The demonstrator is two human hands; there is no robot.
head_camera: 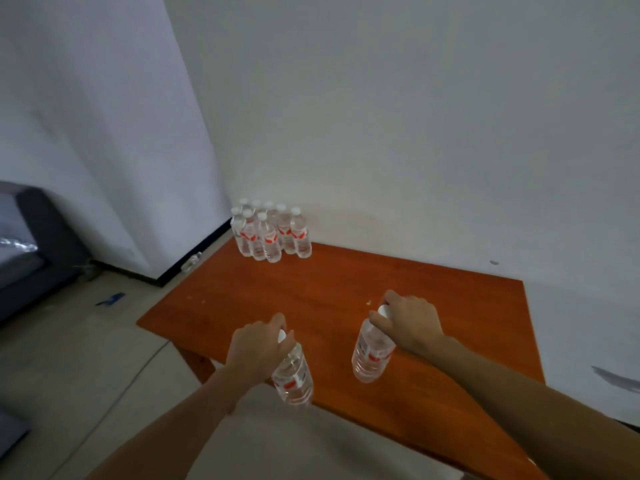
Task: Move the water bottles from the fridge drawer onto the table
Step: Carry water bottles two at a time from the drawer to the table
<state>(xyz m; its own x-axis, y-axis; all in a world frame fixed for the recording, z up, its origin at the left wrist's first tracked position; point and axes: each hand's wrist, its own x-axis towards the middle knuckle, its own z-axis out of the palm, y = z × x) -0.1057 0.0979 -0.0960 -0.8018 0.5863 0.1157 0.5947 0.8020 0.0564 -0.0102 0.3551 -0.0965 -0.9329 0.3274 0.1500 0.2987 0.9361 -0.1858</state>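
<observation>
My left hand (258, 348) grips a clear water bottle (294, 379) by its neck and white cap, holding it over the near edge of the orange-brown wooden table (346, 292). My right hand (408, 323) grips a second water bottle (370, 355) the same way, above the table's near middle. Both bottles have red-and-white labels. A cluster of several upright bottles (270, 233) stands at the table's far left corner, against the wall. The fridge drawer is not in view.
White walls run behind and to the left of the table. A dark bed or sofa frame (38, 244) sits at the far left on the pale tiled floor. A small blue scrap (110, 299) and a thin cable lie on the floor left of the table.
</observation>
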